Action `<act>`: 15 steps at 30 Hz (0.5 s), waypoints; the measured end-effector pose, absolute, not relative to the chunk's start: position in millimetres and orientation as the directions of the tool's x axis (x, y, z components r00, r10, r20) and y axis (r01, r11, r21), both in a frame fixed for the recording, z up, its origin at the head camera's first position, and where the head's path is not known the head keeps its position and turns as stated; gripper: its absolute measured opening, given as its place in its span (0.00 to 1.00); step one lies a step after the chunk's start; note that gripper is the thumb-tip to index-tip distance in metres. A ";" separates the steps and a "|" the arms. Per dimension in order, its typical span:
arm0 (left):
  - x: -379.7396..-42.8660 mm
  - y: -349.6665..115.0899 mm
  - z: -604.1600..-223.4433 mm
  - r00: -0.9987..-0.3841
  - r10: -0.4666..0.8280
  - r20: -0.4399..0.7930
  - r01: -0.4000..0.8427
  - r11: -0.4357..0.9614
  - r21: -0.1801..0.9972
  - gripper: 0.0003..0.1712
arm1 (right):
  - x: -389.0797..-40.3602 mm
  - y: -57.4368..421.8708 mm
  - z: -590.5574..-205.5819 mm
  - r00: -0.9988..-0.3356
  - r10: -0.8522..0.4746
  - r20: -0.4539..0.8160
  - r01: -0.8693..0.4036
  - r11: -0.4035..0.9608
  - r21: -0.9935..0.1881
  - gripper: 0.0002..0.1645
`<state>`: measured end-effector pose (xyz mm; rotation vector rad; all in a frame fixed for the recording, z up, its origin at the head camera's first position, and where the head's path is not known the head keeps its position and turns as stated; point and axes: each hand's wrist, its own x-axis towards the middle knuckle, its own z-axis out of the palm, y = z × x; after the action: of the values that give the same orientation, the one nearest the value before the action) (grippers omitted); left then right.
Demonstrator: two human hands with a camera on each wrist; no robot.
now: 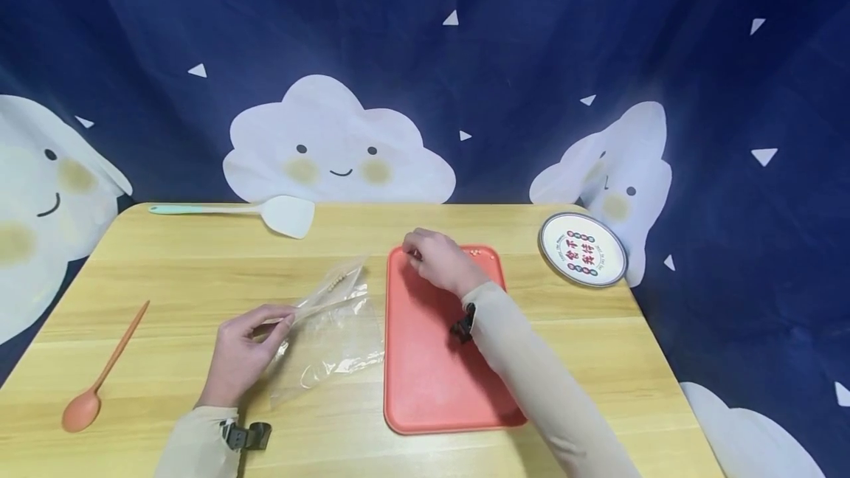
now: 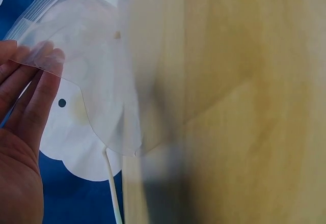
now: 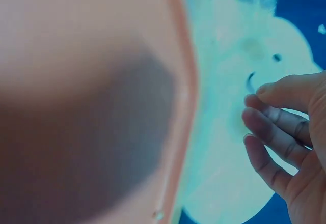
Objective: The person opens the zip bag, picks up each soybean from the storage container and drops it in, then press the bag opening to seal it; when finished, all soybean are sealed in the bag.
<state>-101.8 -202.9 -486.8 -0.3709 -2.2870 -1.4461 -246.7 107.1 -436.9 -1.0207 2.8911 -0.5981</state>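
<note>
A clear zip-top plastic bag (image 1: 339, 341) lies partly lifted left of the red tray, with several small pale-yellow beans (image 1: 337, 282) inside near its far end. My left hand (image 1: 242, 352) pinches the bag's edge between thumb and fingers; the left wrist view shows the clear film over the fingertips. Above the far left corner of the red tray (image 1: 432, 382) is my right hand (image 1: 441, 260). Its fingers are loosely bent, the thumb tip close to the index finger, and I see nothing between them. Several tiny pale beans (image 1: 474, 251) lie at the tray's far right corner.
An orange spoon (image 1: 83, 410) lies at the left. By the back edge rests a white spatula (image 1: 288, 216) with a mint handle. A white plate (image 1: 583, 249) with red lettering sits at the back right. Behind the table (image 1: 332, 434) hangs a blue cloud-print curtain (image 1: 398, 43).
</note>
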 end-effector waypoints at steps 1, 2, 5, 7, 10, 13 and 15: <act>-101.4 -202.8 -486.8 -0.882 0.006 0.472 0.428 0.432 0.794 0.10 | -242.8 105.1 -433.3 -0.781 -0.611 0.129 -0.607 0.696 -0.384 0.06; -101.1 -202.8 -486.9 -0.882 0.005 0.472 0.426 0.438 0.792 0.10 | -238.7 102.7 -429.7 -0.776 -0.612 0.153 -0.613 0.676 -0.409 0.07; -100.7 -203.5 -486.7 -0.883 0.002 0.470 0.420 0.453 0.786 0.11 | -226.3 94.1 -421.5 -0.760 -0.606 0.233 -0.637 0.625 -0.452 0.07; -100.6 -203.7 -486.1 -0.884 0.000 0.468 0.416 0.461 0.784 0.11 | -218.5 87.1 -418.1 -0.747 -0.602 0.282 -0.653 0.587 -0.479 0.07; -100.3 -203.0 -485.5 -0.886 0.000 0.464 0.413 0.460 0.786 0.11 | -208.1 75.7 -415.6 -0.728 -0.606 0.322 -0.669 0.522 -0.530 0.06; -99.9 -201.8 -485.6 -0.881 0.003 0.472 0.420 0.461 0.781 0.12 | -200.4 62.7 -415.7 -0.710 -0.622 0.331 -0.674 0.462 -0.577 0.06; -99.8 -201.4 -486.4 -0.875 0.006 0.484 0.431 0.461 0.775 0.12 | -197.0 53.5 -417.0 -0.701 -0.638 0.318 -0.674 0.449 -0.586 0.06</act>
<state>-99.8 -201.4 -486.4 -0.3664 -2.2997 -1.3942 -197.0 53.5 -417.0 -1.2315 2.7167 -1.1368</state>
